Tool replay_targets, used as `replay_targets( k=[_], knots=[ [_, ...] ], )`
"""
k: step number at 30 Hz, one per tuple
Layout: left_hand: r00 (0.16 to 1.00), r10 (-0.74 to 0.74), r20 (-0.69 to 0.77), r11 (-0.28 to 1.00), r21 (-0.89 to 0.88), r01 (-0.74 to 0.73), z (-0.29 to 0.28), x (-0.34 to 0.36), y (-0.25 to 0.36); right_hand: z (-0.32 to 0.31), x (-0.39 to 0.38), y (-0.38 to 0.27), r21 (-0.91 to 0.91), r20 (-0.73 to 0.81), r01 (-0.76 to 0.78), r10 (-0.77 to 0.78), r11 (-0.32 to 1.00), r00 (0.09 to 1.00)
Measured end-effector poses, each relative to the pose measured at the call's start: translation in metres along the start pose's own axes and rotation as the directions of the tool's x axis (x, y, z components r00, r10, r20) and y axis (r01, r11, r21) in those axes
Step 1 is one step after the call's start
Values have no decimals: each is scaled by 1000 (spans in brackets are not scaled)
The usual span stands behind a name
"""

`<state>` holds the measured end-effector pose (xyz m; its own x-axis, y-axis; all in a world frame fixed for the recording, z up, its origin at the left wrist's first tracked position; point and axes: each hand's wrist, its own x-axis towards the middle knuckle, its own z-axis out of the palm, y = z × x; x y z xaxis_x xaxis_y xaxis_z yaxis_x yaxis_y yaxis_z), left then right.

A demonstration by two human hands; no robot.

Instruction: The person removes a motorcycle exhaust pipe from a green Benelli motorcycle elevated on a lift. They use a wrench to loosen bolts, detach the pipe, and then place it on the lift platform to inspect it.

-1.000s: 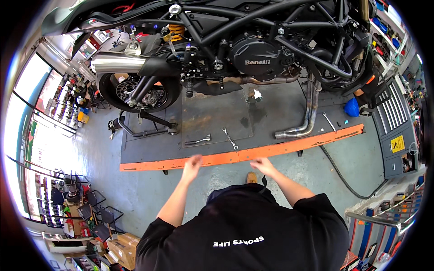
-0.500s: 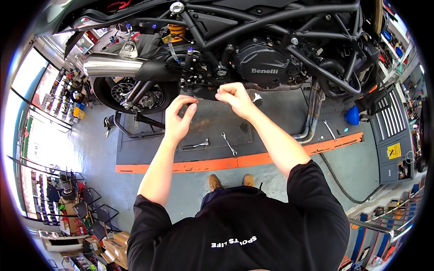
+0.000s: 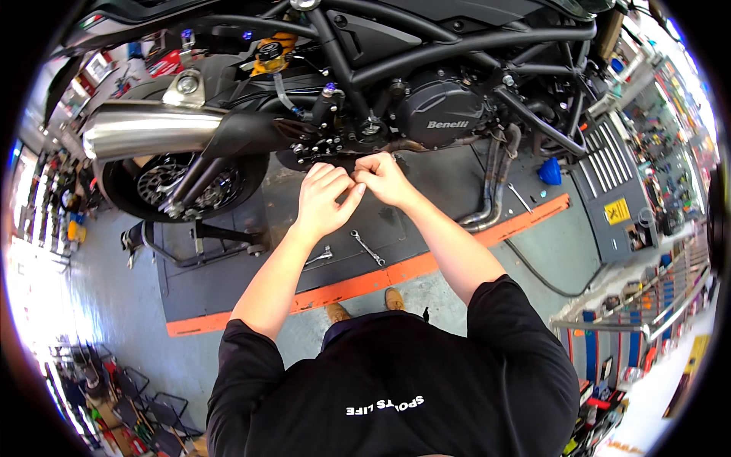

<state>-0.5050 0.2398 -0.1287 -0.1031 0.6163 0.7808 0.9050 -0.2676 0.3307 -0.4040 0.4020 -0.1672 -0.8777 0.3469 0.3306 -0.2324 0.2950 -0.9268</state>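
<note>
A black motorcycle stands crosswise before me, its round engine cover above and right of my hands. Just below its lower middle, my left hand and my right hand meet, fingertips together. The left fingers are bent, with the thumb reaching toward the right hand. Curled in a pinch, the right fingers hide whatever may be between them. A double-ended wrench lies on the dark lift platform below my hands. Partly behind my left forearm is a ratchet-like tool.
The platform has an orange front edge. To the left are the silver muffler, the rear wheel and a black stand. Bent exhaust pipes, another wrench, a blue container and a grey cabinet are on the right.
My hands were apart and have come together, the right moving left and down toward the left. The view has shifted and tilted, so the motorcycle sits differently in the picture.
</note>
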Motion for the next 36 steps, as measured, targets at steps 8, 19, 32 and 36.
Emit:
replay_targets(
  k=[8, 19, 32, 36],
  knots=[
    [993, 87, -76, 996, -17, -88, 13, -4, -12, 6, -1, 2, -255, -64, 55, -73, 965, 995],
    [993, 67, -99, 990, 130, -54, 30, -20, -17, 9, -9, 8, -312, -115, 236, -283, 920, 952],
    [826, -338, 450, 875, 473, 101, 7, 17, 44, -11, -52, 34, -266, 38, 715, -734, 647, 678],
    [698, -317, 642, 816, 560, -144, 31, 45, 45, -54, -155, 87, -90, -76, 697, -703, 712, 708]
  ],
)
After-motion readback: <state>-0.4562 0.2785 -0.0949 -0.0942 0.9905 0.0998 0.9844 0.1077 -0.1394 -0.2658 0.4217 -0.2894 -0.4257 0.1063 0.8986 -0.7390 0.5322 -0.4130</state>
